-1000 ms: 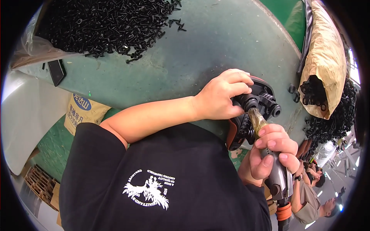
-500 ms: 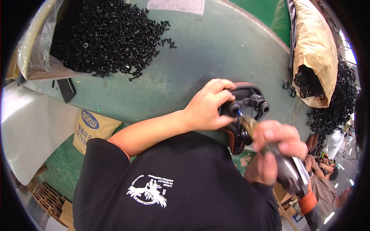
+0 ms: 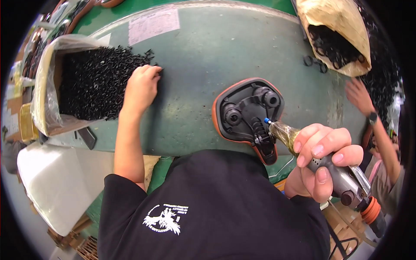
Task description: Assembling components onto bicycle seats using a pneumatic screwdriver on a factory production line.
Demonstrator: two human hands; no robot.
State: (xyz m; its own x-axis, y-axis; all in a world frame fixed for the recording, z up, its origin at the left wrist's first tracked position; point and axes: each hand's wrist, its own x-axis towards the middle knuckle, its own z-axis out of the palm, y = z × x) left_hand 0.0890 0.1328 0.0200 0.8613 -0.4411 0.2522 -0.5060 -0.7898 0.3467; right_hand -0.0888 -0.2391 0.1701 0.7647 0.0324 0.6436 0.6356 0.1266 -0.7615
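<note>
One hand only, the right hand (image 3: 323, 162), is clenched round the grey pneumatic screwdriver (image 3: 342, 184); the unheld black orange-rimmed saddle base (image 3: 249, 112) could be spun. Left hand (image 3: 141, 89), loosely curled, touches the pile of small black plastic parts (image 3: 93, 82).

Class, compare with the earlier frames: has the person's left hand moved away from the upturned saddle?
Yes. The left hand has left the saddle and gone leftward across the green table to the pile of black parts.

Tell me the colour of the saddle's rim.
Orange, around the black saddle underside; head view.
</note>
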